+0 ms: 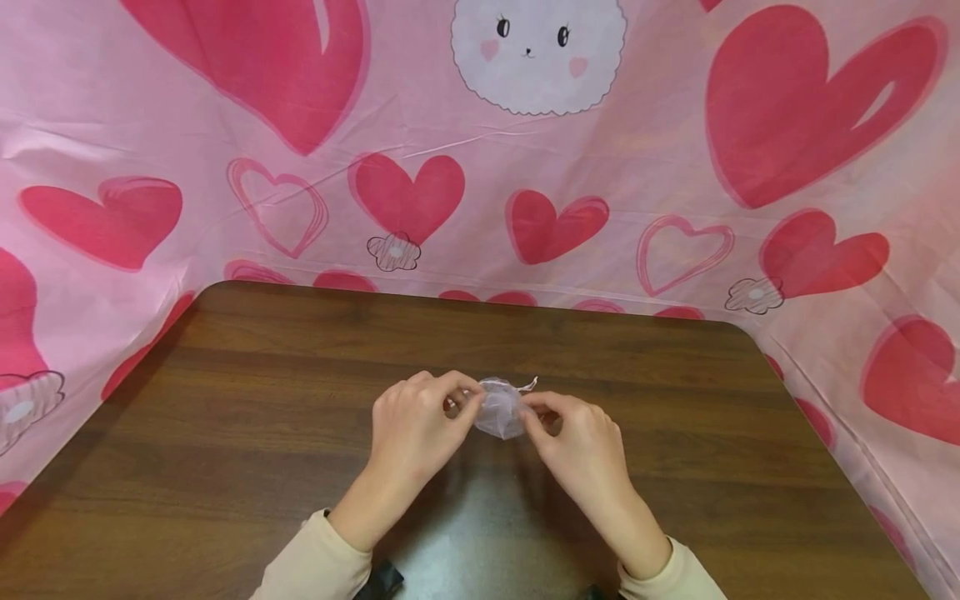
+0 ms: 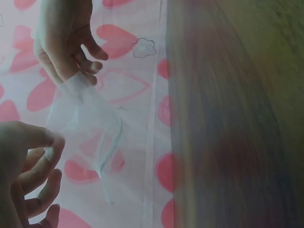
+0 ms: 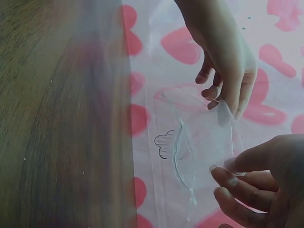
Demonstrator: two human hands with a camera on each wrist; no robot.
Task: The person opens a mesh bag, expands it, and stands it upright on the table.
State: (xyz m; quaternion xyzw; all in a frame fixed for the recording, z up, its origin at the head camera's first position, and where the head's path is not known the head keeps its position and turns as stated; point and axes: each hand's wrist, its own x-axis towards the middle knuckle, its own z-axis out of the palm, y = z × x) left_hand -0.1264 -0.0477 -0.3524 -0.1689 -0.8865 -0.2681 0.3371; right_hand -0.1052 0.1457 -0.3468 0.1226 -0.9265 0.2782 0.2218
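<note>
A small sheer white drawstring pouch (image 1: 501,417) is stretched between both hands above the table. My left hand (image 1: 420,421) pinches one side of it between thumb and forefinger. On the other side, my right hand (image 1: 583,435) pinches the pouch the same way. The white drawstring (image 2: 113,147) runs along the pouch's far end in the left wrist view, its loose tail hanging out. Seen from the right wrist, the thin fabric (image 3: 209,137) is see-through and spread out, with nothing visible inside.
The hands work over a dark brown wooden table (image 1: 247,433) with rounded far corners. Pink cloth (image 1: 645,142) printed with red hearts hangs behind it and at both sides. Dark objects (image 1: 382,582) show near the left sleeve at the lower edge.
</note>
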